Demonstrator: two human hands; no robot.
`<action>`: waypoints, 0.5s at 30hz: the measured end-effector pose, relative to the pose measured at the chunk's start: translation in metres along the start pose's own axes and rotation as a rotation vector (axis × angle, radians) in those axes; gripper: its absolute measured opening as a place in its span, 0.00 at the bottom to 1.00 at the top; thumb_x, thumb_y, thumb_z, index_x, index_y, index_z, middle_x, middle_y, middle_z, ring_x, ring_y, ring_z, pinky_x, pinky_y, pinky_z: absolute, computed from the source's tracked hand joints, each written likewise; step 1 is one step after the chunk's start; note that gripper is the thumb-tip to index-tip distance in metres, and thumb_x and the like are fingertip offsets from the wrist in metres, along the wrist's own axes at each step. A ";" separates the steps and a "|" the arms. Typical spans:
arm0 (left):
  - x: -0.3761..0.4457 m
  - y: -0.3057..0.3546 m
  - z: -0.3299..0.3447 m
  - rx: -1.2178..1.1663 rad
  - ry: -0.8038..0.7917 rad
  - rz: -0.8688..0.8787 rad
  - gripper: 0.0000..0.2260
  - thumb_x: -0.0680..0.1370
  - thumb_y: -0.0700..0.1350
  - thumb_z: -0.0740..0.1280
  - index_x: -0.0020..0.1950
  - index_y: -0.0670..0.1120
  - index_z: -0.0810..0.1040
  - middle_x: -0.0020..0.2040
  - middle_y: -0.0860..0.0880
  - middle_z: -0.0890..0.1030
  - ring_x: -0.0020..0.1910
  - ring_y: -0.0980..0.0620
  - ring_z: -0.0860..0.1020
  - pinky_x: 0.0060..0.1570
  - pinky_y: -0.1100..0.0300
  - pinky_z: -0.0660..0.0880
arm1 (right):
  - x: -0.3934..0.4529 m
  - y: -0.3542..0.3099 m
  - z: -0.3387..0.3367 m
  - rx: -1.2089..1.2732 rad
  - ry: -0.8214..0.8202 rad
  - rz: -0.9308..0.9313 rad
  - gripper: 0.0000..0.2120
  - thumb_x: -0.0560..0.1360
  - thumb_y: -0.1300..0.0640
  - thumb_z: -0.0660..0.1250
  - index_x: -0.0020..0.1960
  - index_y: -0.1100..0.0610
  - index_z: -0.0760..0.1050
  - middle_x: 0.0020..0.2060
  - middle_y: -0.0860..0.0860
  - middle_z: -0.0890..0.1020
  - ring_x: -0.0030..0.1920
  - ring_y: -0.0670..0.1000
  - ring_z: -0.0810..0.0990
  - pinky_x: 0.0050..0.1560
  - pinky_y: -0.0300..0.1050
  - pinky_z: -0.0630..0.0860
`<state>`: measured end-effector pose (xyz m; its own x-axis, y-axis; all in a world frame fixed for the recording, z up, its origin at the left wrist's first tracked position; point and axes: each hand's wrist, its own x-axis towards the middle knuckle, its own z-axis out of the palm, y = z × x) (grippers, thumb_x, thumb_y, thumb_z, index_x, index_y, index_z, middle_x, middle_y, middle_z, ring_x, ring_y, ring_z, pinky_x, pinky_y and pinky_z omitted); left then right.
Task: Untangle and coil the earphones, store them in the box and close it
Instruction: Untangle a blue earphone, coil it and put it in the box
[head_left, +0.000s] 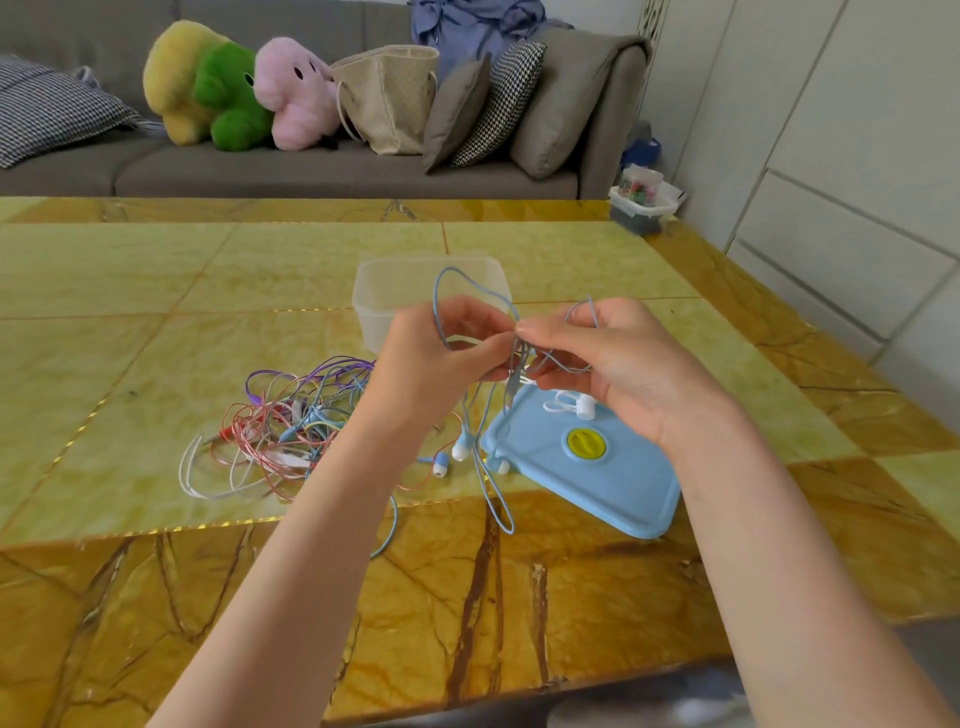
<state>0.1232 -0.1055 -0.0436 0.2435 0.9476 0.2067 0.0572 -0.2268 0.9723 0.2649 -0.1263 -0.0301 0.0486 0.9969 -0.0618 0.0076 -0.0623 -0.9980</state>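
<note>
My left hand (436, 358) and my right hand (597, 364) are raised above the table, both pinching the cable of a light blue earphone (470, 283). Its loops stand up over my fingers and its two earbuds (451, 453) hang down near the table. Behind my hands stands a clear plastic box (384, 291), open. Its light blue lid (597, 483) with a yellow knob lies flat below my right hand, with a white earphone (571, 405) lying on it. A tangled heap of red, purple, white and blue earphones (280, 431) lies to the left.
The yellow marble-patterned table (208, 291) stretches wide on all sides. A grey sofa (311, 171) with plush toys, cushions and a bag stands behind it. A small container of clips (644, 200) sits at the table's far right corner.
</note>
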 end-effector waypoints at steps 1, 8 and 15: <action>0.000 0.000 0.000 -0.030 0.008 -0.003 0.07 0.74 0.33 0.67 0.38 0.42 0.78 0.31 0.51 0.80 0.30 0.58 0.79 0.38 0.66 0.79 | 0.000 -0.001 0.000 0.020 0.010 0.010 0.05 0.71 0.63 0.69 0.37 0.61 0.78 0.26 0.51 0.79 0.26 0.46 0.78 0.29 0.35 0.75; 0.000 0.004 0.011 -0.277 -0.015 -0.117 0.10 0.78 0.33 0.60 0.38 0.43 0.70 0.37 0.47 0.77 0.32 0.57 0.80 0.32 0.66 0.76 | 0.005 0.001 0.007 0.173 0.247 0.045 0.12 0.72 0.65 0.66 0.31 0.60 0.72 0.23 0.50 0.74 0.21 0.46 0.74 0.24 0.34 0.71; 0.002 -0.001 0.008 -0.195 -0.087 -0.104 0.05 0.75 0.34 0.66 0.41 0.41 0.74 0.37 0.45 0.78 0.34 0.53 0.80 0.41 0.63 0.79 | 0.005 -0.001 0.003 0.134 0.217 0.028 0.09 0.72 0.65 0.66 0.33 0.62 0.74 0.24 0.51 0.77 0.25 0.48 0.75 0.26 0.36 0.73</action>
<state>0.1309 -0.1052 -0.0454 0.3288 0.9389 0.1022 -0.0999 -0.0731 0.9923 0.2617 -0.1214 -0.0291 0.2601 0.9604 -0.1003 -0.1284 -0.0686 -0.9894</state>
